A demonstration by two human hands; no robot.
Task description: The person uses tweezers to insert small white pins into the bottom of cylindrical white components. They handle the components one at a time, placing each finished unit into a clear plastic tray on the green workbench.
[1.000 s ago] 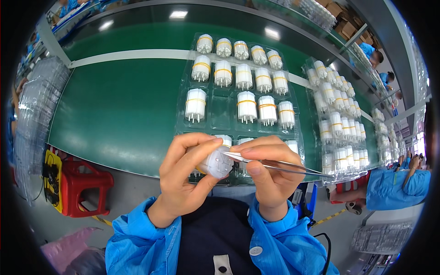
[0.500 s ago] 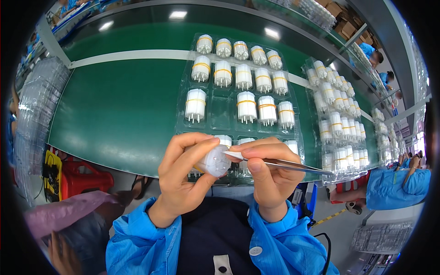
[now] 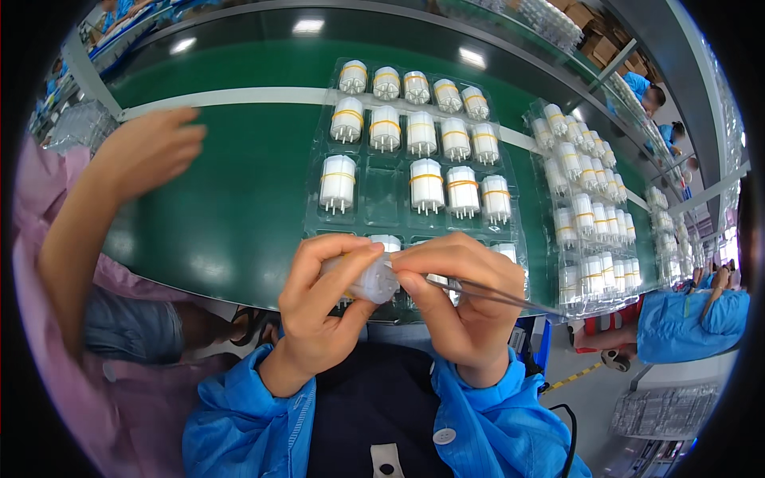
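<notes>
A second person's arm in a pink sleeve (image 3: 48, 263) now fills the left side of the view; one second ago it is absent, and half a second ago only a pink edge shows at the lower left. That person's hand (image 3: 147, 151) now rests over the green table (image 3: 231, 199), well left of the clear tray (image 3: 382, 211). The arm now hides the red stool and yellow item visible earlier at the lower left. The person's own left hand (image 3: 319, 307) closes its grip slightly further around the white part (image 3: 374, 280).
</notes>
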